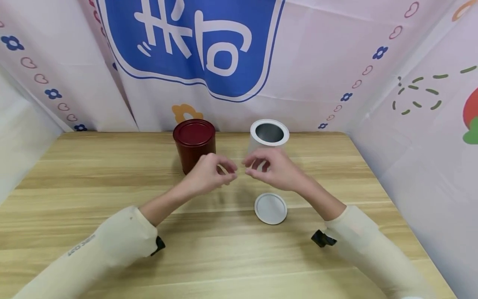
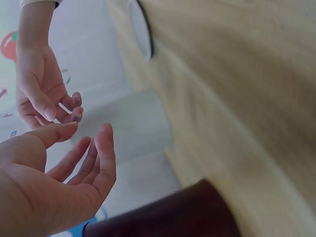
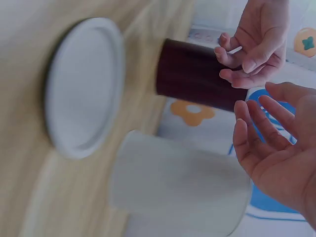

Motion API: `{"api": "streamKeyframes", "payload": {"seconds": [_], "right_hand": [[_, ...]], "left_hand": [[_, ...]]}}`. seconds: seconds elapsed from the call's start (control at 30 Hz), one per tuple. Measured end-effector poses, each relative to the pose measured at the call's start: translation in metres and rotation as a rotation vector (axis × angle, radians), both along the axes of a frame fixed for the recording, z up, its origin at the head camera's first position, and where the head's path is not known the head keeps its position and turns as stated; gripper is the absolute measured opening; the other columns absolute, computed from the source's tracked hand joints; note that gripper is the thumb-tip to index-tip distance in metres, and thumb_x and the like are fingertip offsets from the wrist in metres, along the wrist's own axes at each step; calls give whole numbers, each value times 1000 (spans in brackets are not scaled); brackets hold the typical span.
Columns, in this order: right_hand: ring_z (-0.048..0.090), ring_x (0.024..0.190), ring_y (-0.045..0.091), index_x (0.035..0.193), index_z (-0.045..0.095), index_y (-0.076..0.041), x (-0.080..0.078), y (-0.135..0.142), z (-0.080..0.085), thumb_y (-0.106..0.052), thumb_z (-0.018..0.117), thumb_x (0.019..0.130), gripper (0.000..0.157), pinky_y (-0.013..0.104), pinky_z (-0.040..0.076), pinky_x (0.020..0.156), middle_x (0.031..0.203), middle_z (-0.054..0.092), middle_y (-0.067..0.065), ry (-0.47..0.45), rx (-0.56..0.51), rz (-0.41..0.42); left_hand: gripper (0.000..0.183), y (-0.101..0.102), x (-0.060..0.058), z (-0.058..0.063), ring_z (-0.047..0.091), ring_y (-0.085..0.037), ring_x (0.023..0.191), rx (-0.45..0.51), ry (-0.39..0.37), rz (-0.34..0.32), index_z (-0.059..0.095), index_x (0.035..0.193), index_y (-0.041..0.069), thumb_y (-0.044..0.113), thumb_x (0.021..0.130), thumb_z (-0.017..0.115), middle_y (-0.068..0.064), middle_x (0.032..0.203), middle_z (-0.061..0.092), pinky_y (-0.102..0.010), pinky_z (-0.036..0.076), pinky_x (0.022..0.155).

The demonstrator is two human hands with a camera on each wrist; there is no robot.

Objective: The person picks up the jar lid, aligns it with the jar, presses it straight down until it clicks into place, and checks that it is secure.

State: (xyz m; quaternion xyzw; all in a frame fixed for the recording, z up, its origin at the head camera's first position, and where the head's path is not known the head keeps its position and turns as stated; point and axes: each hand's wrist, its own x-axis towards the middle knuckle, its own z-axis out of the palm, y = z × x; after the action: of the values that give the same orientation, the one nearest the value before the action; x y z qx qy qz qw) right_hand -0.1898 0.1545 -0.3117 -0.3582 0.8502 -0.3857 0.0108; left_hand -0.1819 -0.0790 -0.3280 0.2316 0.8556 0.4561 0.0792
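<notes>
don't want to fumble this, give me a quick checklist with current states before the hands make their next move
1. Left hand free: ok, it holds nothing.
2. Right hand free: ok, it holds nothing.
3. White can upright with its mouth uncovered: ok, the head view shows it standing open.
4. White round lid lying flat: ok, it rests on the wooden table, nearer the person than the white can.
5. Dark red can upright and covered: ok, a red top closes it.
6. White can empty: cannot tell, the bottom does not show.
</notes>
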Motion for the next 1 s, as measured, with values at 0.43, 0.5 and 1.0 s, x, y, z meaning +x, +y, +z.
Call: {"api": "streamKeyframes", "payload": {"seconds": [0.43,0.5,1.0], "right_hand": [[67,83,18,104,73,10,2,47,-36,2,72,88,18,33,60,74,90,73,8,-223,105,-118],[66,82,17,103,72,11,2,54,-40,2,71,87,18,31,59,72,88,72,8,-240,114,-130],[70,59,21,108,64,8,16,75,-50,-4,73,93,21,35,61,52,79,67,17,-682,154,-266]], "left_hand": [[25,32,-5,-33,72,-29,70,56,-310,-85,65,114,-13,1,92,68,-14,91,69,-37,63,61],[27,36,-5,-37,72,-27,69,57,-357,-85,64,116,-13,0,93,67,-14,91,68,-36,62,61],[38,44,-1,-43,74,-30,75,128,-609,-56,56,128,-15,1,96,68,-20,105,65,-38,64,65]]}}
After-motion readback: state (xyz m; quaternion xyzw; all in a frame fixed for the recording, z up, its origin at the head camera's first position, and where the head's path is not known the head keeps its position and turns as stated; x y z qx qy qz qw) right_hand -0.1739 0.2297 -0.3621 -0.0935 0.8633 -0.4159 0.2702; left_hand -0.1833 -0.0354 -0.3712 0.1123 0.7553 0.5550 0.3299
